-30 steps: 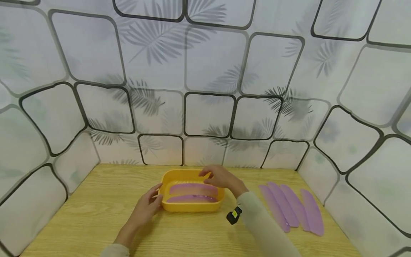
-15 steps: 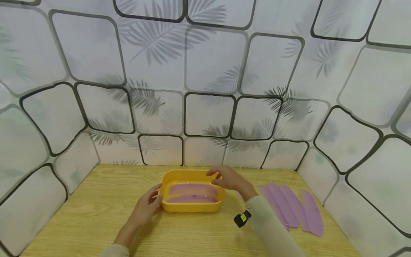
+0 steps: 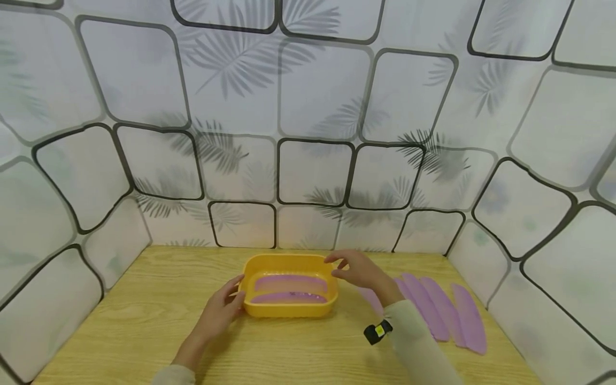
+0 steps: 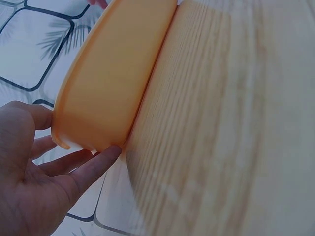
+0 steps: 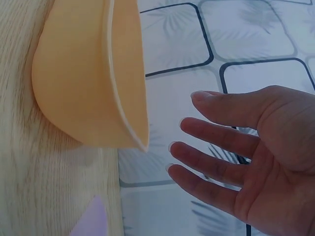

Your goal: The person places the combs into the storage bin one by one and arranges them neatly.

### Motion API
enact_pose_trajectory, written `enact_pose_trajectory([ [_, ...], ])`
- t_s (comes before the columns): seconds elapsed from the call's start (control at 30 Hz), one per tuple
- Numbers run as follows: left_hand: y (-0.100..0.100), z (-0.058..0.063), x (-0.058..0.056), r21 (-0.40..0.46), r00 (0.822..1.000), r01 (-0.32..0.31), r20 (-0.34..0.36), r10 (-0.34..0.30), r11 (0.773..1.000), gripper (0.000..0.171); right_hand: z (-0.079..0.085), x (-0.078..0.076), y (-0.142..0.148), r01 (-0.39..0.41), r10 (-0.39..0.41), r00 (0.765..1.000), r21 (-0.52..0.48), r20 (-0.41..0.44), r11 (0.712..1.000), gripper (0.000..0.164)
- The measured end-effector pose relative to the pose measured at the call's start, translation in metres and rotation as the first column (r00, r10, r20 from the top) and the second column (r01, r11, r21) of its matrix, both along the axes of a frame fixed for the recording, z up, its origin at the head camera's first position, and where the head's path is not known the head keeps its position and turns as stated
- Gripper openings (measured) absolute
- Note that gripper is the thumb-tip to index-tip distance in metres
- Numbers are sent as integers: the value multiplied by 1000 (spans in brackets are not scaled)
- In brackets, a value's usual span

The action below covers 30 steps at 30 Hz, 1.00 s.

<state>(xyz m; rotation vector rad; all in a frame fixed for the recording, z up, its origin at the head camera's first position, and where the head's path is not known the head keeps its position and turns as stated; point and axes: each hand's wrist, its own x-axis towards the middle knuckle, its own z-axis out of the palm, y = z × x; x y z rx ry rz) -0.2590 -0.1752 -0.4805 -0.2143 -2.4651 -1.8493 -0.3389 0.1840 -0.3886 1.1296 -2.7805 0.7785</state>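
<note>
A yellow plastic basin [image 3: 289, 310] stands on the wooden table, with two flat, curved purple strips [image 3: 291, 284] inside it. My left hand [image 3: 218, 311] touches the basin's left end; in the left wrist view its fingertips [image 4: 115, 150] meet the outer wall, fingers mostly extended. Beside the right rim hovers my right hand [image 3: 361, 269], its fingers loosely spread and holding nothing. The right wrist view shows a gap between that hand [image 5: 251, 162] and the basin [image 5: 74, 73]. Several similar purple strips [image 3: 443, 305] lie to the right, some partly hidden by the right forearm.
Patterned fabric [image 3: 315, 171] with dark outlines and leaf prints encloses the table at the back and both sides. Bare wood [image 3: 269, 353] shows in front of the basin. A small black device [image 3: 377, 331] is strapped on the right wrist.
My right hand has moved right, from over the basin to beside its right rim. The left hand and the basin stay in place, with both strips still inside.
</note>
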Motion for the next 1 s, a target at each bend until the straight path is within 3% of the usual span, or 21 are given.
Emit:
enact_pose_trajectory([
  [0.43,0,0,-1,-12,1000,-2,-14,2,1000,53,-9,1,20,-9,8,1000,-57,-20,998,28],
  [0.73,1,-1,-2,-22,1000,-7,-23,6,1000,52,-12,9,41,85,-84,996,-40,27,996,27],
  [1.0,1,-2,-3,-24,1000,-10,-25,9,1000,52,-20,14,54,109,-108,993,-29,42,994,25],
])
